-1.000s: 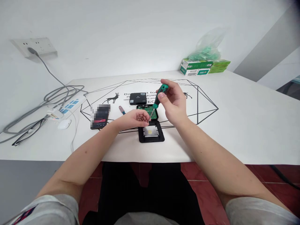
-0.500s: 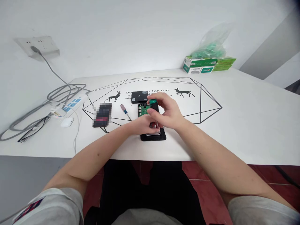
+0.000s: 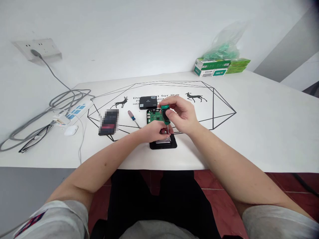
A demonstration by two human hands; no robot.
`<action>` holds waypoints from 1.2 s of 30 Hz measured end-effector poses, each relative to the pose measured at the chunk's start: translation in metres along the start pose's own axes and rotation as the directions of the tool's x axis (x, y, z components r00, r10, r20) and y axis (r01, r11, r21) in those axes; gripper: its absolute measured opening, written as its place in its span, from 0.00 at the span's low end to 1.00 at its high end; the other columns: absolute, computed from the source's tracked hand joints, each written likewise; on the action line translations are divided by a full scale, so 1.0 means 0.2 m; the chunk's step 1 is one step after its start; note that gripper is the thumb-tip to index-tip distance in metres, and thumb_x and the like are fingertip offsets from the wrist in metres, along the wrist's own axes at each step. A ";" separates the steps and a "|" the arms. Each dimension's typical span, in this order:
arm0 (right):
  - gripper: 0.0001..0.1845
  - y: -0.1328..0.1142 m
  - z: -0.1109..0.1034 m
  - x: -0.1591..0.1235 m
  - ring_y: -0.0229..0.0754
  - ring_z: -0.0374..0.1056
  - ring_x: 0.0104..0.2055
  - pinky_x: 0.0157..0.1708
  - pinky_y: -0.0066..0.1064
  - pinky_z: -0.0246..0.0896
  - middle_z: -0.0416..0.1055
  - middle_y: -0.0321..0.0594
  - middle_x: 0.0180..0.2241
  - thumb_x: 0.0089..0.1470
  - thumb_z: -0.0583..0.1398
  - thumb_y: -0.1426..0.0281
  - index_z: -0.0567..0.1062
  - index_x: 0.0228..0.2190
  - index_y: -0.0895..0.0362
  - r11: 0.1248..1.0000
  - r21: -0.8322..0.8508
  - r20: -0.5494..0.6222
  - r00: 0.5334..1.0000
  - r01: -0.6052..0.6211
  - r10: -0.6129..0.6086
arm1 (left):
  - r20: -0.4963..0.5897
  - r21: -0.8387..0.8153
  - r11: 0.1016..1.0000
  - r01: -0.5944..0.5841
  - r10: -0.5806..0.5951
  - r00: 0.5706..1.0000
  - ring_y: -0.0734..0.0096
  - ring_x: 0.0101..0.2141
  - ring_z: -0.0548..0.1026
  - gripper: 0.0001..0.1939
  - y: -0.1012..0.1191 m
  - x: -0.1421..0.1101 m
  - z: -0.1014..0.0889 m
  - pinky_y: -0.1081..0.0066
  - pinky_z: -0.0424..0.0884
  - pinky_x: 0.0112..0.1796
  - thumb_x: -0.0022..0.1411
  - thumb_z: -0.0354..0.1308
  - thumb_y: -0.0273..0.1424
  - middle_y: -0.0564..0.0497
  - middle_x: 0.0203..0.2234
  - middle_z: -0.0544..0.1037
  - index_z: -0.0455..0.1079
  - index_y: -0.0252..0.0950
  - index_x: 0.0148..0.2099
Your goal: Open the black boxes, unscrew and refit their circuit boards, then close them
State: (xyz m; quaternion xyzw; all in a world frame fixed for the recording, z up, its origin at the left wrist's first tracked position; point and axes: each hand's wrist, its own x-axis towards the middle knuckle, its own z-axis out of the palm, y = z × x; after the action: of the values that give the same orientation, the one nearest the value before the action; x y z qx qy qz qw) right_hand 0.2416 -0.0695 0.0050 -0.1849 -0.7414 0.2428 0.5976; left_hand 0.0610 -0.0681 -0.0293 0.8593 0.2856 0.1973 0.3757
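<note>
My right hand point(image 3: 183, 116) is closed round a green-handled screwdriver point(image 3: 164, 114), held almost upright with its tip down on the near black tray point(image 3: 163, 144), which holds a metal plate. My left hand point(image 3: 154, 130) rests curled at that tray's upper left, fingers pinched beside the screwdriver tip; whatever they pinch is hidden. Just behind lies an open black case with a green circuit board point(image 3: 154, 116). A small black box point(image 3: 148, 102) sits further back.
A red-handled screwdriver point(image 3: 133, 118) lies left of the board, a dark phone point(image 3: 109, 122) further left. A power strip point(image 3: 72, 113) with grey cables and a white mouse point(image 3: 70, 130) are at the left edge. Green cartons point(image 3: 211, 69) with a plastic bag stand at the back right.
My right hand came down from a raised, tilted hold and now stands the green screwdriver upright on the near tray. My left hand slid over to the tray beside the tip.
</note>
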 end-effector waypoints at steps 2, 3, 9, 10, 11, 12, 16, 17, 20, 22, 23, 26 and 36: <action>0.09 -0.01 0.00 0.00 0.45 0.81 0.41 0.40 0.41 0.81 0.84 0.40 0.43 0.58 0.65 0.68 0.79 0.42 0.50 0.999 0.033 -0.012 1.000 -0.018 0.018 | 0.008 -0.017 1.000 -0.002 0.002 1.000 0.66 0.37 0.80 0.06 0.00 0.00 0.00 0.67 0.76 0.42 0.64 0.64 0.25 0.51 0.35 0.82 0.79 0.37 0.44; 0.08 -0.02 0.01 0.00 0.44 0.81 0.40 0.39 0.41 0.81 0.84 0.40 0.44 0.58 0.66 0.68 0.77 0.42 0.50 0.998 0.053 -0.020 0.999 -0.033 0.035 | 0.013 -0.023 1.000 -0.002 0.003 1.000 0.66 0.37 0.79 0.06 0.01 0.00 0.00 0.67 0.75 0.41 0.64 0.64 0.25 0.51 0.35 0.82 0.79 0.37 0.44; 0.14 -0.04 0.04 0.00 0.42 0.81 0.37 0.38 0.39 0.80 0.85 0.40 0.44 0.58 0.71 0.66 0.70 0.38 0.49 0.996 0.063 -0.077 0.995 -0.058 0.062 | 0.022 -0.047 0.999 -0.014 0.015 1.000 0.67 0.36 0.79 0.09 0.01 -0.01 -0.01 0.65 0.77 0.42 0.65 0.62 0.23 0.49 0.38 0.84 0.79 0.36 0.46; 0.14 -0.04 0.04 0.00 0.43 0.81 0.38 0.37 0.39 0.79 0.85 0.39 0.43 0.58 0.71 0.67 0.71 0.39 0.49 0.998 0.042 -0.081 0.996 -0.044 0.047 | 0.019 -0.048 0.999 -0.019 0.020 1.000 0.66 0.37 0.80 0.09 0.01 -0.01 -0.01 0.65 0.77 0.43 0.65 0.62 0.22 0.48 0.39 0.85 0.79 0.36 0.46; 0.13 -0.04 0.04 -0.01 0.43 0.82 0.39 0.37 0.38 0.79 0.85 0.39 0.43 0.58 0.72 0.67 0.73 0.39 0.49 0.999 0.024 -0.081 0.996 -0.026 0.027 | 0.017 -0.049 0.998 -0.027 0.027 0.999 0.65 0.38 0.80 0.09 0.01 -0.01 -0.01 0.64 0.77 0.43 0.65 0.62 0.22 0.48 0.40 0.85 0.79 0.36 0.46; 0.11 -0.03 0.04 -0.01 0.43 0.82 0.40 0.37 0.38 0.79 0.85 0.39 0.43 0.59 0.71 0.67 0.75 0.40 0.49 1.000 0.015 -0.074 0.997 -0.006 0.007 | 0.015 -0.049 0.998 -0.034 0.034 0.999 0.65 0.39 0.81 0.09 0.01 -0.01 -0.01 0.64 0.78 0.44 0.65 0.62 0.21 0.48 0.40 0.86 0.79 0.36 0.46; 0.07 -0.02 0.03 -0.02 0.44 0.82 0.39 0.35 0.41 0.80 0.84 0.40 0.43 0.68 0.62 0.65 0.81 0.44 0.49 0.998 0.053 -0.027 0.999 0.035 -0.034 | 0.023 -0.031 0.998 -0.059 0.060 0.998 0.63 0.41 0.83 0.11 0.01 -0.01 0.00 0.64 0.78 0.46 0.65 0.62 0.19 0.49 0.40 0.86 0.80 0.37 0.45; 0.08 -0.01 0.02 -0.02 0.45 0.81 0.39 0.36 0.43 0.80 0.83 0.40 0.42 0.68 0.61 0.64 0.81 0.43 0.49 0.998 0.044 -0.026 0.999 0.038 -0.037 | 0.027 -0.024 0.998 -0.066 0.067 0.997 0.63 0.41 0.83 0.11 0.01 -0.01 0.00 0.64 0.78 0.45 0.65 0.61 0.19 0.49 0.41 0.86 0.79 0.37 0.46; 0.06 0.00 0.02 0.00 0.47 0.77 0.40 0.38 0.46 0.77 0.79 0.40 0.38 0.63 0.65 0.61 0.79 0.41 0.48 0.997 -0.062 -0.052 0.997 0.054 -0.057 | -0.022 0.050 0.993 -0.108 0.109 0.994 0.63 0.39 0.82 0.12 0.01 -0.02 -0.01 0.64 0.77 0.43 0.66 0.58 0.18 0.49 0.40 0.85 0.79 0.37 0.46; 0.09 0.01 0.02 0.01 0.46 0.72 0.38 0.37 0.45 0.74 0.75 0.39 0.37 0.59 0.68 0.60 0.76 0.39 0.47 0.991 -0.121 -0.084 0.994 0.053 -0.063 | -0.120 0.154 0.978 -0.138 0.157 0.980 0.61 0.40 0.81 0.14 0.01 -0.02 -0.03 0.63 0.77 0.44 0.64 0.56 0.17 0.48 0.39 0.84 0.77 0.38 0.45; 0.12 0.01 0.03 0.01 0.45 0.70 0.37 0.36 0.44 0.73 0.73 0.38 0.36 0.57 0.70 0.59 0.74 0.38 0.47 0.989 -0.135 -0.102 0.993 0.052 -0.066 | -0.171 0.212 0.967 -0.144 0.182 0.968 0.59 0.41 0.81 0.15 0.00 -0.03 -0.04 0.61 0.77 0.45 0.63 0.55 0.16 0.47 0.39 0.83 0.77 0.38 0.44; 0.17 0.03 0.05 0.01 0.44 0.68 0.37 0.38 0.42 0.73 0.70 0.37 0.38 0.57 0.72 0.58 0.70 0.39 0.47 0.992 -0.116 -0.146 0.987 0.057 -0.073 | -0.246 0.363 0.923 -0.131 0.230 0.941 0.56 0.42 0.78 0.14 -0.04 -0.03 -0.09 0.58 0.75 0.46 0.63 0.53 0.17 0.46 0.37 0.80 0.74 0.38 0.44; 0.23 0.04 0.08 -0.03 0.48 0.78 0.46 0.44 0.44 0.79 0.81 0.40 0.44 0.55 0.75 0.54 0.73 0.44 0.47 0.998 -0.001 -0.131 0.990 -0.056 0.055 | -0.245 0.558 0.824 -0.098 0.276 0.929 0.56 0.37 0.74 0.10 -0.14 -0.03 -0.14 0.55 0.74 0.45 0.66 0.53 0.20 0.47 0.33 0.77 0.72 0.39 0.41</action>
State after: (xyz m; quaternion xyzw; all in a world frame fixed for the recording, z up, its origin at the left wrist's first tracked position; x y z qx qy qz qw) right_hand 0.2271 -0.0696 -0.0068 -0.2226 -0.6955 0.2450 0.6377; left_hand 0.0320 -0.0416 -0.0330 0.9110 0.2985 0.2803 0.0486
